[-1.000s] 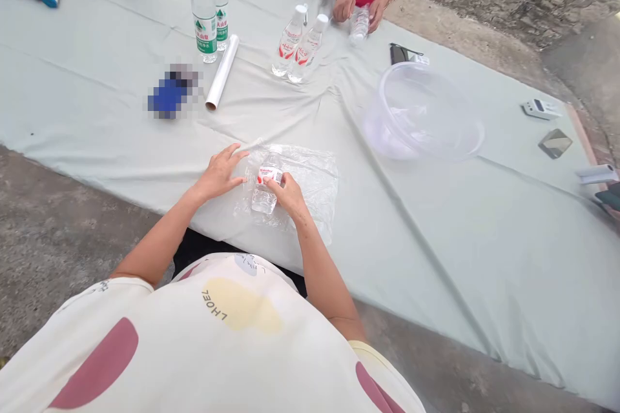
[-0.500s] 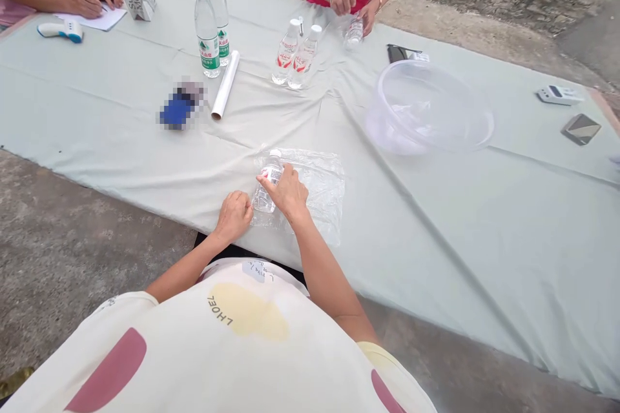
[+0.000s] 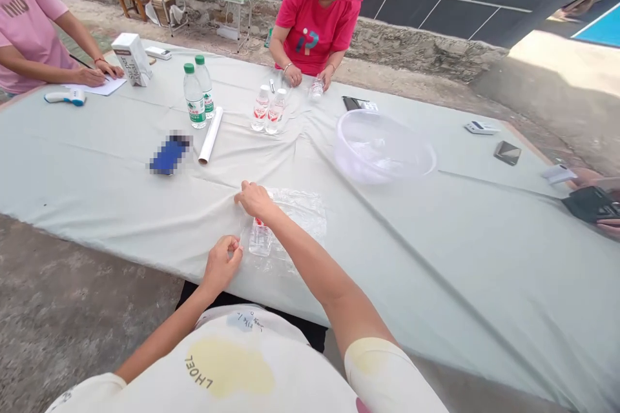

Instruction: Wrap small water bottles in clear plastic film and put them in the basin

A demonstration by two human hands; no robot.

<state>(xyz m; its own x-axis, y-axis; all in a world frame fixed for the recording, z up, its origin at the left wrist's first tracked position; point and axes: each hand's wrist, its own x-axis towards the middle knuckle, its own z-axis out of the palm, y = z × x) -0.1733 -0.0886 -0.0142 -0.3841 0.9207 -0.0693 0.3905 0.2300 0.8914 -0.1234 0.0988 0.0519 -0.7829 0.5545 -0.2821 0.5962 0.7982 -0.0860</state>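
A small clear water bottle [image 3: 260, 243] with a red-and-white label lies on a sheet of clear plastic film [image 3: 305, 216] on the table in front of me. My right hand [image 3: 255, 200] reaches across the bottle, hiding its cap end, and its fingers are pinched at the film's far left corner. At the near left side of the film, my left hand [image 3: 223, 262] is closed, thumb against fingers, on the film's edge. The bottle lies between the film's left edge and its wide right part, touched by neither hand's fingertips.
Beyond stand two small bottles [image 3: 268, 113], two green-capped bottles [image 3: 197, 97] and a film roll [image 3: 211, 135]. A translucent basin [image 3: 387, 148] stands to the right. A co-worker in red [image 3: 314, 32] handles a bottle opposite; another in pink [image 3: 39, 32] writes at the left.
My right hand has let go of the bottle and moved to the film's far left corner. My left hand stays by the near left edge. The view has tilted up.
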